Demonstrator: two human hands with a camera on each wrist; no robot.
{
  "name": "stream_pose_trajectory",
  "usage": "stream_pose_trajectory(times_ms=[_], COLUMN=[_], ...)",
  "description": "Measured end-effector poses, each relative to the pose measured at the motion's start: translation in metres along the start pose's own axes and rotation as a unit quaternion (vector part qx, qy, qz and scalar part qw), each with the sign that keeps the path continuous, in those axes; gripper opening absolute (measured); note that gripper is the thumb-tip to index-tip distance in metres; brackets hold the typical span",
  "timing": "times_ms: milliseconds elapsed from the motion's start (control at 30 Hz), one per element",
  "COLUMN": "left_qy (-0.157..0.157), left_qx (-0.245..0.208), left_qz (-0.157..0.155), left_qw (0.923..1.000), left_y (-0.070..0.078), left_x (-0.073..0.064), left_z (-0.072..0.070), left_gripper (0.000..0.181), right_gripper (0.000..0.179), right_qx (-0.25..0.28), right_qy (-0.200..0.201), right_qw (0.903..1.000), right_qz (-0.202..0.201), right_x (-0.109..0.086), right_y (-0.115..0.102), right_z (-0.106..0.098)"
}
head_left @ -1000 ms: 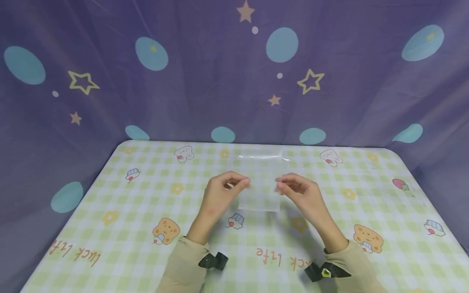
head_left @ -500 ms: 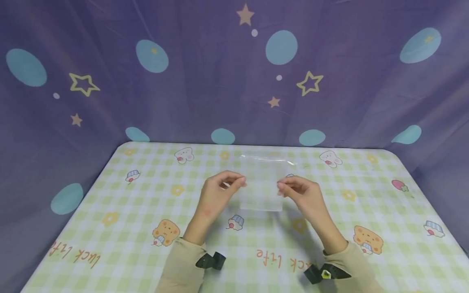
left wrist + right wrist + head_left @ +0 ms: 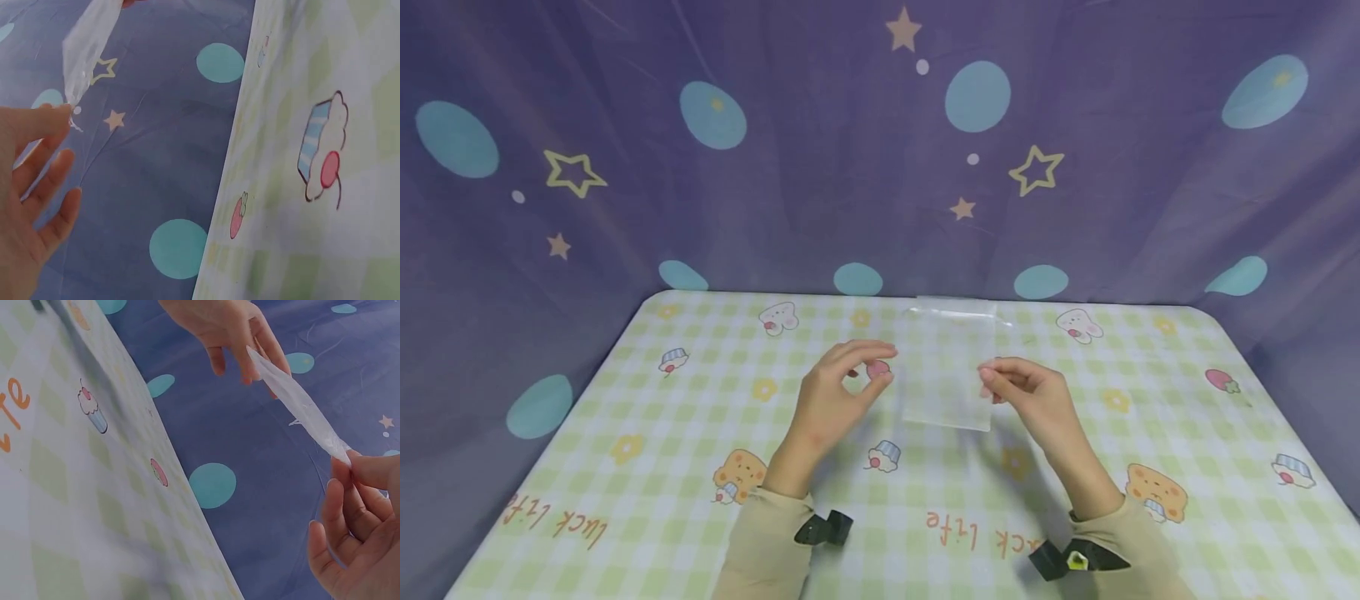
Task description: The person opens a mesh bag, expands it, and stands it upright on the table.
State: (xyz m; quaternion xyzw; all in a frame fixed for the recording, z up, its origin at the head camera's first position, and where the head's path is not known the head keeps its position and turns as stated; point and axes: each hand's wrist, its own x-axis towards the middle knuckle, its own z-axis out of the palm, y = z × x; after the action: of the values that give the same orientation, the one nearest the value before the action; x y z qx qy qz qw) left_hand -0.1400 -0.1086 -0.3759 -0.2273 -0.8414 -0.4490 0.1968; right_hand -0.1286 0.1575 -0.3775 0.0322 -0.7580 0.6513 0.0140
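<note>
A clear plastic bag (image 3: 946,379) hangs upright above the table, with a shiny fold line across its top end. My right hand (image 3: 1028,398) pinches its right edge between thumb and forefinger; the right wrist view has the bag (image 3: 303,403) nearly edge-on, its near end between those fingertips. On the other side, my left hand (image 3: 835,396) has thumb and forefinger spread apart, just left of the bag's left edge. In the left wrist view the left hand's fingertips overlap the bag's lower corner, its other fingers loosely fanned.
Below lies a table (image 3: 662,558) with a green-and-white checked cloth printed with cupcakes, bears and lettering. A purple curtain (image 3: 820,167) with stars and blue ovals hangs behind the table's far edge. Each sleeve cuff carries a small black camera (image 3: 838,527).
My left hand has let go of the bag's left edge, parting thumb and forefinger and moving slightly left. The right hand has shifted a little right with the bag, which now tilts slightly.
</note>
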Motion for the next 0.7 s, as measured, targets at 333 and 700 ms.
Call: stream_pose_trajectory(times_ms=[333,700], left_qy=[-0.052,-0.049], left_qx=[0.003,-0.032], left_qz=[0.079,0.136], left_qw=[0.9955,0.9890], left_y=[0.0005,0.0017], left_x=[0.0020,0.0003], left_z=[0.0019,0.0084], left_gripper=[0.050,0.020], right_gripper=[0.031,0.037], right_qx=[0.020,0.007], right_qy=[-0.005,-0.016], right_qw=[0.9988,0.9977], right_qz=[0.044,0.065], right_x=[-0.0007,-0.0002], right_y=[-0.0024,-0.0003], right_z=[-0.0009,0.0015])
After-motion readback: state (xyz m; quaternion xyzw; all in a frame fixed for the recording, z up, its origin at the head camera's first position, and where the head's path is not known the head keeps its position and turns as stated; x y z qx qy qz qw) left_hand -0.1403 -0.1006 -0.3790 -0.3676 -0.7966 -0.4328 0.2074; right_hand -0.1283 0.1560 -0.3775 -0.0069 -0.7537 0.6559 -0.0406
